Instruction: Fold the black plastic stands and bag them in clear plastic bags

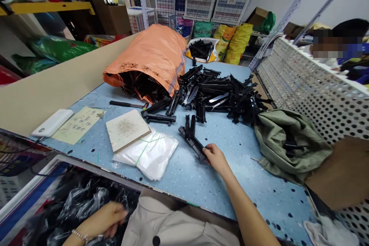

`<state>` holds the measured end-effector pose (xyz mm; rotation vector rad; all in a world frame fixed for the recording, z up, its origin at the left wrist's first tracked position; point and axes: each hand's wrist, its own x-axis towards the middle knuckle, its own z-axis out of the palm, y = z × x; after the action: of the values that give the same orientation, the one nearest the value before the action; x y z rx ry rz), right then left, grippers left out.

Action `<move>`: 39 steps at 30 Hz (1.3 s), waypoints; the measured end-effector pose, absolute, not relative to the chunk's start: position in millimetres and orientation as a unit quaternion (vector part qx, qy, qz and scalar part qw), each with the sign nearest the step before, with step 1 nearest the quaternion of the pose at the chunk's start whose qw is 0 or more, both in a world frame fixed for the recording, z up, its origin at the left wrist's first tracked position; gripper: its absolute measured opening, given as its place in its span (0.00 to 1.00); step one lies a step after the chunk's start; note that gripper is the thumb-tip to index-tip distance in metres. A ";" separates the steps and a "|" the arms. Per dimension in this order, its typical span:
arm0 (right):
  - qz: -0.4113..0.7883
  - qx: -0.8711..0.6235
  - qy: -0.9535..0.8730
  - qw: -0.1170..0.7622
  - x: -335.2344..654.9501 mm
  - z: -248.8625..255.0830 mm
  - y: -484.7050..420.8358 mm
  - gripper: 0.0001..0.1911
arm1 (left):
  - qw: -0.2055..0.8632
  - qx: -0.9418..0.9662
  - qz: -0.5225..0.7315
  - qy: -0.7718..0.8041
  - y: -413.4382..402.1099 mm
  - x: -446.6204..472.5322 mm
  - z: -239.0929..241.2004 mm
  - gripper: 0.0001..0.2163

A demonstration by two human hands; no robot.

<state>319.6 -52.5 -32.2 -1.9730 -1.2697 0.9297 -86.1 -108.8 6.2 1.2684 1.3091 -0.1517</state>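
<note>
My right hand (pixel 215 158) pinches the near end of a long black plastic part (pixel 196 147) on the blue tabletop. Another short black piece (pixel 189 126) lies against its far end. At the lower left, my left hand (pixel 105 217) hangs over a bin of black parts in clear plastic bags (pixel 86 200); its fingers are loosely bent and slightly blurred, with nothing visible in them. Further back spreads a heap of similar black parts (pixel 219 88). To its left, an orange woven sack (pixel 150 54) lies with its mouth towards me, black parts inside.
A stack of clear plastic bags (pixel 158 153) tied with green string lies under a scratched white board (pixel 127 128). A black-handled tool (pixel 123 103), a handwritten note (pixel 79 123) and a white device (pixel 53 122) are left. A green cloth bag (pixel 288 142) sits beside the perforated panel (pixel 323 80).
</note>
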 end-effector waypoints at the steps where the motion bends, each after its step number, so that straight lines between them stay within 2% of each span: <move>1: 0.341 -0.746 -0.482 0.307 321.4 -31.7 -63.1 0.11 | 0.647 0.546 -0.056 0.529 -99.7 -63.2 5.4 0.23; 4: 0.356 -0.723 -0.476 0.351 321.2 -29.0 -78.9 0.12 | 0.743 0.526 0.043 0.411 -79.3 16.0 10.1 0.20; 5: 0.385 -0.709 -0.461 0.371 319.7 -28.2 -80.3 0.12 | 0.761 0.501 0.095 0.401 -74.2 43.7 11.2 0.22; 9: 0.465 -0.675 -0.395 0.415 310.9 -25.9 -90.1 0.18 | 0.794 0.364 0.294 0.388 -57.7 137.1 8.2 0.32; 12: 0.460 -0.660 -0.418 0.423 305.0 -21.0 -112.1 0.16 | 0.806 0.315 0.344 0.364 -50.5 167.4 9.5 0.30; 16: 0.431 -0.641 -0.480 0.417 308.6 -5.5 -134.5 0.19 | 0.812 0.328 0.326 0.356 -54.3 157.3 25.9 0.24; 20: 0.202 -0.682 -0.578 0.401 320.3 13.3 -119.6 0.18 | 0.813 0.383 0.264 0.351 -68.1 139.6 44.0 0.25; 23: 0.121 -0.647 -0.671 0.343 322.3 20.7 -95.7 0.19 | 0.809 0.405 0.232 0.358 -74.9 138.0 48.0 0.25; 29: 0.189 -0.679 -0.657 0.268 303.5 21.4 -89.9 0.23 | 0.771 0.388 0.266 0.430 -64.8 138.5 37.0 0.23; 32: 0.120 -0.608 -0.751 0.228 286.3 16.5 -115.3 0.25 | 0.761 0.368 0.291 0.448 -55.2 134.8 30.2 0.21; 35: 0.076 -0.563 -0.802 0.186 275.7 10.8 -133.1 0.25 | 0.718 0.419 0.304 0.465 -46.8 130.8 20.2 0.18; 39: 0.139 -0.596 -0.768 0.191 294.8 11.6 -110.0 0.23 | 0.635 0.521 0.279 0.497 -47.1 128.7 2.2 0.16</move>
<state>294.8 -110.0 11.6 -1.6739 -2.1561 0.3918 128.7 -47.1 2.2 1.1900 1.1368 0.6374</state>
